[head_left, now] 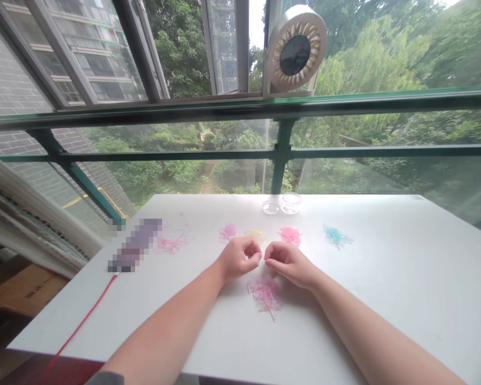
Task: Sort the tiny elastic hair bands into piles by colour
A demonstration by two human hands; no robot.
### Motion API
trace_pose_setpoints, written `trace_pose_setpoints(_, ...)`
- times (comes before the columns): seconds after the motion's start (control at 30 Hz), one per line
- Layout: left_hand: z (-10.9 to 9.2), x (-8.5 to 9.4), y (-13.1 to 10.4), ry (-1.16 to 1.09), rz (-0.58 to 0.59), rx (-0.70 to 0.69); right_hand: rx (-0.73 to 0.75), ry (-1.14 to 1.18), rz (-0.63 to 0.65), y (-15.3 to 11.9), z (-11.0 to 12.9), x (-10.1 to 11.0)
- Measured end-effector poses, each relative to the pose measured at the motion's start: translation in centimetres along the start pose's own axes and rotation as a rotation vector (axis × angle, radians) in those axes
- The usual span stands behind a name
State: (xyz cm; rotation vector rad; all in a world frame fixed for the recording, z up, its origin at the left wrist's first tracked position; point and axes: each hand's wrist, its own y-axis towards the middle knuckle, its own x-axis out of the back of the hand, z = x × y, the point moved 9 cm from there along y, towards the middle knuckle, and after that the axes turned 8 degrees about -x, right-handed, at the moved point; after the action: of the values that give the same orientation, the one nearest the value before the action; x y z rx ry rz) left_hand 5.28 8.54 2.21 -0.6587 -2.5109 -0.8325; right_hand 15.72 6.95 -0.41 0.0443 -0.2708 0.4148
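Fingertips (pixel 258 260) of two hands nearly meet above a white bench

The left hand (pixel 237 260) and right hand (pixel 291 263) are over the middle of the bench (pixel 385 315), each with its thumb and forefinger drawn into a pinch, tips almost touching the other's. From where I'm standing, whatever might be between them is too small to make out.

Just on the near side of the hands lies a mixed pile (pixel 266 295) of thin little pieces, mostly pink and violet, loosely tangled. Beyond the hands, more heaps sit in a rough row across the bench: a pale pink pile (pixel 172 243) off toward the left edge, a purple pile (pixel 227 231), a yellow pile (pixel 257 233) partly behind the left hand, a bright pink pile (pixel 290 235) behind the right hand, and a teal pile (pixel 337 236) farther right.

Two clear round containers (pixel 291 203) rest side by side near the middle of the far edge. Close to the left edge there's a dark, blurred-out object (pixel 135 247), with a red cord (pixel 85 318) running from it over the near edge. Past the bench, a round pale device (pixel 296 48) stands above the green railing (pixel 168 156), greenery behind it.
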Motion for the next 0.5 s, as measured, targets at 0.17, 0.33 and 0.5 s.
trace_pose_setpoints(0.17, -0.19, 0.11, 0.08, -0.001, -0.004, -0.010, 0.000, 0.011, 0.013, 0.07, -0.18, 0.14)
trace_pose_setpoints(0.33, -0.21, -0.09, 0.07, -0.017, 0.007, -0.011, -0.010, 0.045, -0.008, 0.04, 0.02, 0.36)
trace_pose_setpoints(0.5, -0.44, -0.04, 0.11, -0.022, 0.001, -0.014, -0.015, 0.085, -0.024, 0.07, 0.06, 0.53)
